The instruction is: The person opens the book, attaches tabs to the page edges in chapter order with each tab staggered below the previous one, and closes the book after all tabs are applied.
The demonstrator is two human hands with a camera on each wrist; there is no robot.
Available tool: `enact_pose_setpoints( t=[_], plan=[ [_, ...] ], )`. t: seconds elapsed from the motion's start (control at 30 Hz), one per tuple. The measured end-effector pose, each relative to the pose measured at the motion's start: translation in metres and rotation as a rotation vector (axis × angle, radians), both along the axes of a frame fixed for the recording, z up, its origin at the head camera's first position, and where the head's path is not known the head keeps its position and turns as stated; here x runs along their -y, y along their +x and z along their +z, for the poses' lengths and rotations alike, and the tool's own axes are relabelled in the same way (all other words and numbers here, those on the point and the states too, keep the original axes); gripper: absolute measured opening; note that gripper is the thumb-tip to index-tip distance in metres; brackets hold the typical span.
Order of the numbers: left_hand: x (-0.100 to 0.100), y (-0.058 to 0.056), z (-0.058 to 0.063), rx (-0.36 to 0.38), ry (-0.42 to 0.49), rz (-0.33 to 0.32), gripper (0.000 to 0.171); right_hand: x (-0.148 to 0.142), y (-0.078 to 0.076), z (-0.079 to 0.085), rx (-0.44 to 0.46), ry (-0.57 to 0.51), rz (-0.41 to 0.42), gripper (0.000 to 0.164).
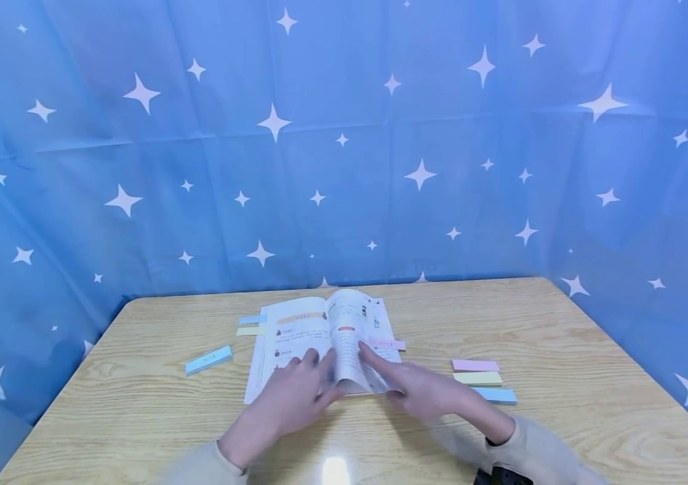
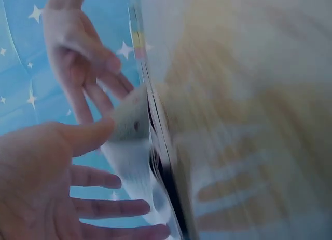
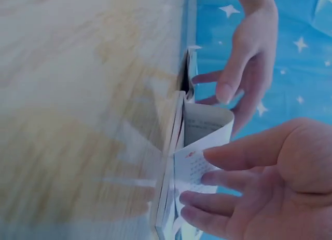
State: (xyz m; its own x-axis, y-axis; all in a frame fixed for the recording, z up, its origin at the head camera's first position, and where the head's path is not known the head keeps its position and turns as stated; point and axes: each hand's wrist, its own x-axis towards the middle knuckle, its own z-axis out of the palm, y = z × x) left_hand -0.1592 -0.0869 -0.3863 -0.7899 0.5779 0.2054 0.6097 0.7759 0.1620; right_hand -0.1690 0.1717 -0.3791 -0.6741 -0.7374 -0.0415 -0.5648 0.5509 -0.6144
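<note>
An open book [image 1: 295, 323] with printed text lies on the table, and one right-hand page [image 1: 346, 330] is lifted into a curve near the middle. My left hand [image 1: 298, 394] reaches over the lower left page to the curved page, fingers spread; the left wrist view shows its thumb against the page's lower edge. From the other side, my right hand [image 1: 425, 389] touches the lower right part of the book with extended fingers. In the right wrist view, its fingertips [image 3: 194, 201] meet the curved page. A pink tab [image 1: 387, 344] sticks out from the book's right edge.
Blue [image 1: 253, 320] and yellow tabs [image 1: 251, 331] stick out from the book's left edge. A blue strip [image 1: 208, 360] lies farther left on the wooden table [image 1: 137, 411]. Pink [image 1: 475, 365], yellow [image 1: 478, 378] and blue strips [image 1: 496, 395] lie at right. A starry blue curtain [image 1: 344, 168] hangs behind.
</note>
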Motion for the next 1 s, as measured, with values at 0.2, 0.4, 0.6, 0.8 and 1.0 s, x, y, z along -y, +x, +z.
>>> enact_pose_setpoints(
  t=[0.2,0.4,0.6,0.8,1.0],
  plan=[
    [-0.018,-0.003,-0.001,-0.156,0.010,-0.056,0.052,-0.008,-0.002,0.009,-0.047,-0.083,-0.015,0.074],
    [-0.025,0.000,0.000,0.023,0.163,-0.003,0.064,-0.012,-0.004,0.025,-0.285,-0.264,-0.256,0.059],
    [-0.031,0.004,0.000,-0.056,0.316,0.148,0.084,0.005,-0.010,0.024,-0.260,-0.199,-0.266,0.036],
    [-0.027,0.003,0.003,-0.472,0.133,0.230,0.082,0.029,-0.023,0.014,-0.165,-0.013,-0.136,0.035],
    [-0.022,0.007,0.009,-0.473,-0.048,0.271,0.056,0.047,-0.034,0.006,-0.182,0.046,-0.062,0.037]
  ],
)
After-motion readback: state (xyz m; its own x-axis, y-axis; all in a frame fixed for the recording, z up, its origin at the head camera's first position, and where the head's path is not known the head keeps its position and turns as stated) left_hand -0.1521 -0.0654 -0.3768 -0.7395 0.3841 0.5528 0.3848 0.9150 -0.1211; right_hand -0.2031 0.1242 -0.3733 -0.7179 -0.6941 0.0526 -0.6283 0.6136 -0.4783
